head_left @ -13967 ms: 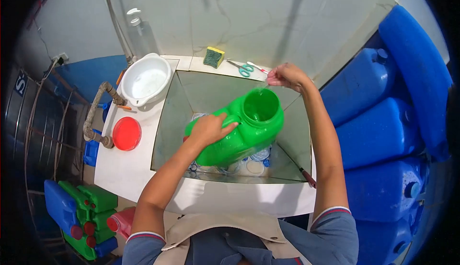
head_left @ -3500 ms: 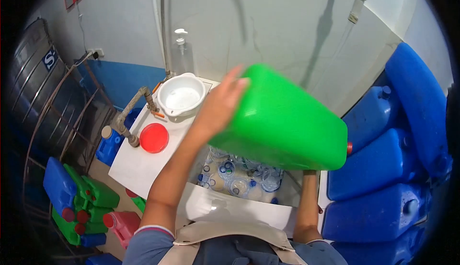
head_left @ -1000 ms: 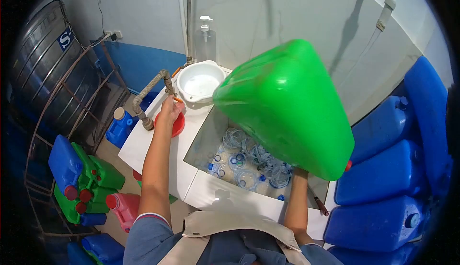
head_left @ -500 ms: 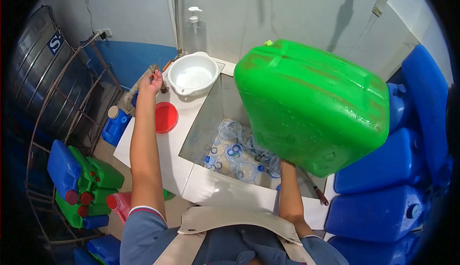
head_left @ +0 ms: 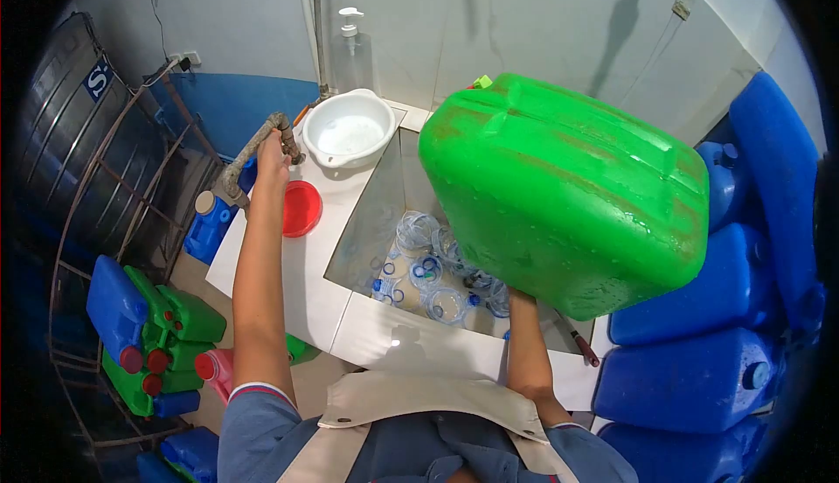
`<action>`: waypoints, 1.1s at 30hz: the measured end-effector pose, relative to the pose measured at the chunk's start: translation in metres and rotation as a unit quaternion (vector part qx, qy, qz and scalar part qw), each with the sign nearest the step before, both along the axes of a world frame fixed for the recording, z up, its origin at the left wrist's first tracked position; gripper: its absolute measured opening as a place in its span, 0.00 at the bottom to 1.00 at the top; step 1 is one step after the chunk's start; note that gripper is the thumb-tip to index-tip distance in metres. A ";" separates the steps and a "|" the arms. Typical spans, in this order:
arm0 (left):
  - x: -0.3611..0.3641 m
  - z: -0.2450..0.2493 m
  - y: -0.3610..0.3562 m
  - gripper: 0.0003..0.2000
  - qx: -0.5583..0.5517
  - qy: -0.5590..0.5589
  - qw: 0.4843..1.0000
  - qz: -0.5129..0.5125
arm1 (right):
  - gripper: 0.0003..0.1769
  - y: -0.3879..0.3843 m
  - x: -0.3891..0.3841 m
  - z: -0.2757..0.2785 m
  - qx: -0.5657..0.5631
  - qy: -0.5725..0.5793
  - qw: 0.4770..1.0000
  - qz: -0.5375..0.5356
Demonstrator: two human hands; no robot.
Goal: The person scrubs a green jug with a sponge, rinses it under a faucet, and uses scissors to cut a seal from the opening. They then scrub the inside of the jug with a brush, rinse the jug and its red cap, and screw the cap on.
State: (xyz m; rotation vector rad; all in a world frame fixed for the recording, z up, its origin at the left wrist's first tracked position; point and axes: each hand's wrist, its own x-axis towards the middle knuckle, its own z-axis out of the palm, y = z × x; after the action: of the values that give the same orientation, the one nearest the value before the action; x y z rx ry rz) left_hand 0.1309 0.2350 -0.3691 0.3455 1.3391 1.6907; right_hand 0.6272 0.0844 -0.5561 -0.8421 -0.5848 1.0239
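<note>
Over the sink (head_left: 382, 187), a green jerrycan (head_left: 568, 186) sits tilted on the right hand, hidden beneath; I cannot tell its grip. Left hand (head_left: 272, 156) fingers wrap the rusty pipe (head_left: 239, 170), red lid (head_left: 301, 208) just beside.

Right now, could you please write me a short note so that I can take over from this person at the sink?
Left hand: on the metal pipe beside the white basin; grip unclear.
Right hand: holds the green jerrycan up from below, tilted above the sink; fingers hidden.
Red lid: flat on the white counter.
Clear plastic bottles: in the sink.
Done: jerrycan is lifted clear of the sink.
Left: jerrycan not set down; red lid not fitted on anything.
</note>
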 end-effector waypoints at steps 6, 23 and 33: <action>0.004 -0.031 0.013 0.12 0.071 0.217 0.974 0.012 | 0.26 -0.004 -0.002 -0.005 -0.007 0.001 1.000 0.001; 0.025 -0.044 -0.037 0.20 0.031 0.543 0.837 -0.055 | 0.27 -0.005 -0.001 -0.015 -0.019 0.003 1.000 0.002; 0.094 0.021 -0.047 0.34 0.320 0.052 0.915 -0.238 | 0.27 0.007 0.029 0.011 0.003 -0.023 1.000 0.010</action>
State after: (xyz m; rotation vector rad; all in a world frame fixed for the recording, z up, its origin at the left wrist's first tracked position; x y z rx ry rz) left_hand 0.2247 0.1882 -0.3485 1.0613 0.6461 1.6506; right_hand 0.6561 0.0913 -0.5456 -0.8576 -0.6363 1.0235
